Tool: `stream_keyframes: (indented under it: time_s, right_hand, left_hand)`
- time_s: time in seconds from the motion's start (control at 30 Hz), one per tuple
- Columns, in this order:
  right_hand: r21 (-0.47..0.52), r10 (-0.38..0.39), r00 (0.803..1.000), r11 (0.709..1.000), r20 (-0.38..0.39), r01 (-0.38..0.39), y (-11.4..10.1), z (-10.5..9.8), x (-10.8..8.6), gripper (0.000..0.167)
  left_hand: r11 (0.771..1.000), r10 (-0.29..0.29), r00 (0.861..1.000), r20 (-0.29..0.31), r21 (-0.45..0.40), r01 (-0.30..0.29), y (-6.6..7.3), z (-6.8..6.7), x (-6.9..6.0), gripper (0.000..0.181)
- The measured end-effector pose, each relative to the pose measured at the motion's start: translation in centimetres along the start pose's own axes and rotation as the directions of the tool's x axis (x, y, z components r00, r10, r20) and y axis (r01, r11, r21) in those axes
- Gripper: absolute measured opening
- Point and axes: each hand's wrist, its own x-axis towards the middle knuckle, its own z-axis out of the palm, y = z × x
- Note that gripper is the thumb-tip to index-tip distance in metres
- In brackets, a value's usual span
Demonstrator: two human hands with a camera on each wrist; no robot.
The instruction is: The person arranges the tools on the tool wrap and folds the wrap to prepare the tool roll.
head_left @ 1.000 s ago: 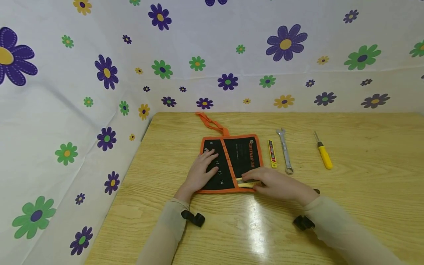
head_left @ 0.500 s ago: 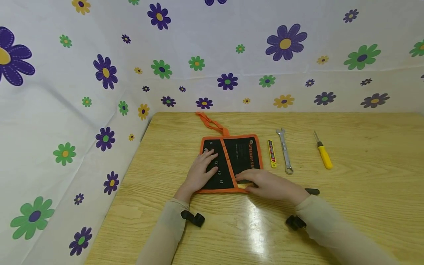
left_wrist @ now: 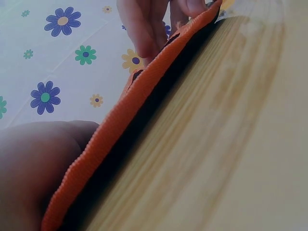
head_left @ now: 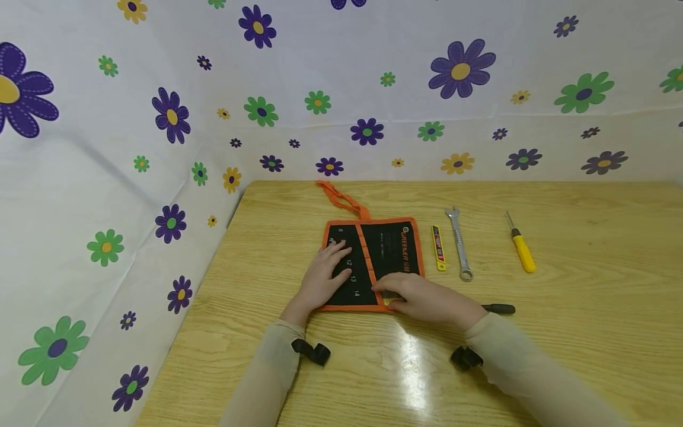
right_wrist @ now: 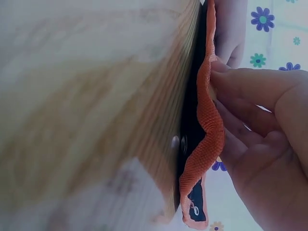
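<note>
A black tool pouch (head_left: pixel 384 243) with orange edging and a slanted pocket seam lies flat on the table. My left hand (head_left: pixel 322 273) rests on its numbered left panel with spread fingers. Over the pouch's lower right part, my right hand (head_left: pixel 421 296) pinches a slim yellow tool (head_left: pixel 388 302), most of it hidden by the fingers and the pocket, so its kind cannot be told. The right fingertips touch the orange seam at the pocket mouth. In the right wrist view, the thumb and fingers meet just above the pouch's orange edge (right_wrist: pixel 209 115).
Right of the pouch lie a yellow packet with a red label (head_left: pixel 439 248), a combination wrench (head_left: pixel 459 243) and a yellow-handled screwdriver (head_left: pixel 520 243). A black handle (head_left: pixel 500 308) shows behind my right wrist. An orange strap (head_left: pixel 344 201) extends from the pouch's top.
My right hand has moved left along the pouch toward the pocket seam, and less of the yellow tool shows. More of the black handle has come into view. The left hand stays put.
</note>
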Motion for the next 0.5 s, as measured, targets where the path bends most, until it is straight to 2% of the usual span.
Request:
stream_keyframes:
  time_s: [0.2, 0.33, 0.5]
  right_hand:
    - [-0.032, -0.004, 1.000, 0.999, -0.013, 0.004, -0.2, 0.0, -0.1, 0.038]
    - [-0.071, 0.047, 0.997, 0.996, -0.060, -0.051, -0.2, -0.7, -1.1, 0.037]
    - [-0.119, 0.109, 0.984, 0.985, -0.140, -0.126, 0.5, -2.1, -2.9, 0.034]
  left_hand:
    - [1.000, 0.000, 1.000, -0.004, 0.002, 0.000, -0.1, 0.1, -0.1, 0.049]
    - [1.000, -0.005, 1.000, 0.000, 0.001, 0.005, -0.3, 0.3, 0.0, 0.050]
    - [1.000, -0.009, 1.000, 0.001, 0.005, 0.009, -0.4, 0.3, 0.1, 0.050]
